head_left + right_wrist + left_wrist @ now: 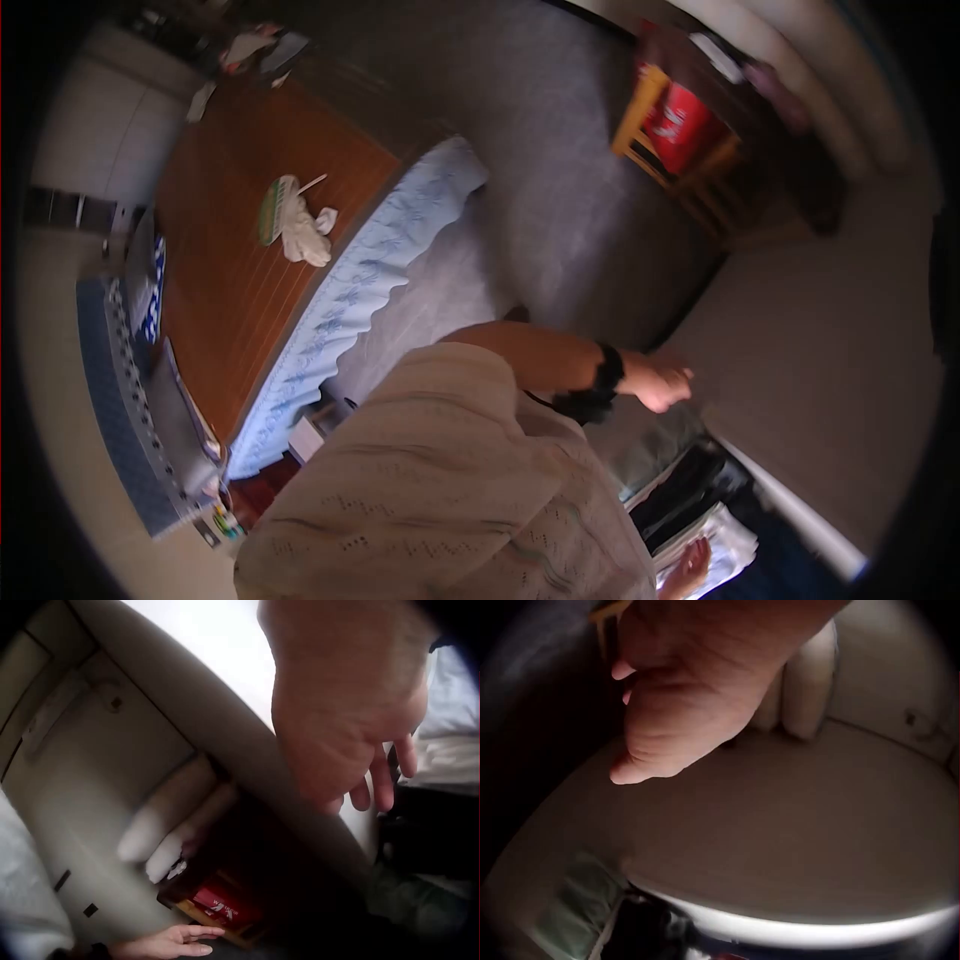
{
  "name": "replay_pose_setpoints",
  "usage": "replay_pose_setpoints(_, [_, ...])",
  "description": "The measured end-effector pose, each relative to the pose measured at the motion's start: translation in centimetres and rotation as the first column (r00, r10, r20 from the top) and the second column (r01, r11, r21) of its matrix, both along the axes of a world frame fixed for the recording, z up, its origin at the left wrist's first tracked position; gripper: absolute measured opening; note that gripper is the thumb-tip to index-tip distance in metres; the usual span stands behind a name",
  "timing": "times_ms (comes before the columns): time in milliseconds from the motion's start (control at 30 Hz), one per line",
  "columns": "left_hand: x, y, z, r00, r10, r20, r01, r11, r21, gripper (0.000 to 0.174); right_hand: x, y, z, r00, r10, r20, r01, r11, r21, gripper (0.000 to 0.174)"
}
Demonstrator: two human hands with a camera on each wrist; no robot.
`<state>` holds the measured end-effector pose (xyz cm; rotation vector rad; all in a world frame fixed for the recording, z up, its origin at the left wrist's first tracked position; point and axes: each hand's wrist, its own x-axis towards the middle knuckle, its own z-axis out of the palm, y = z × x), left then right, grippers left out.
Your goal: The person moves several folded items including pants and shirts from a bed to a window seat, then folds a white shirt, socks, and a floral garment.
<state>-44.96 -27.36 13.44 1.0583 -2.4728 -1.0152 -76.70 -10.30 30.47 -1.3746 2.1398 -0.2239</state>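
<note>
My left hand [658, 382], with a black strap at the wrist, stretches out beside a broad grey-brown panel [820, 350]. Its fingers bend loosely around nothing; the left wrist view shows this hand [690, 697] in front of the same panel [780, 825]. At the bottom of the head view, my right hand [688, 572] overlaps a white plastic-looking bundle [738, 540]. Seen from its own wrist, the right hand [352, 727] hangs with relaxed fingers and holds nothing. Dark items [690, 490] and a green cloth-like piece [655, 450] lie between the hands.
A wooden-topped bed [230, 170] with a blue ruffled skirt [400, 250] stands to the left, white gloves [303, 235] lying on it. A wooden chair [640, 110] holding a red bag [685, 125] stands at upper right. Grey floor [560, 220] lies between them.
</note>
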Motion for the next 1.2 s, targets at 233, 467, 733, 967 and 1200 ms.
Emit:
replay_pose_setpoints(233, [29.2, -0.1, -4.2, 0.698, 0.582, 0.417, -0.706, 0.659, 0.261, 0.042, 18.4, -20.0, -4.6, 0.863, 0.462, 0.205, -0.445, 0.887, -0.127, 0.024])
replay_pose_setpoints(467, [39.6, 6.3, -10.9, 0.232, 0.889, 0.395, -0.948, 0.116, 0.296, 0.041, 28.9, -37.3, -5.5, 0.631, 0.752, 0.191, -0.75, 0.654, -0.101, 0.023])
replay_pose_setpoints(733, [42.5, 12.1, -11.1, -0.22, 0.784, 0.58, -0.845, -0.45, 0.289, 0.043, 52.1, -53.7, -2.9, 0.153, 0.979, 0.132, -0.945, 0.184, -0.27, 0.017])
replay_pose_setpoints(967, [39.8, 12.9, -15.3, -0.479, 0.678, 0.558, -0.623, -0.71, 0.328, 0.037, 74.4, -57.0, -2.9, -0.225, 0.963, 0.147, -0.932, -0.169, -0.32, 0.019])
replay_pose_setpoints(1200, [53.3, 6.4, -15.6, -0.593, 0.698, 0.401, -0.652, -0.709, 0.269, 0.036, 87.7, -59.5, -2.4, -0.294, 0.909, 0.295, -0.932, -0.206, -0.297, 0.016])
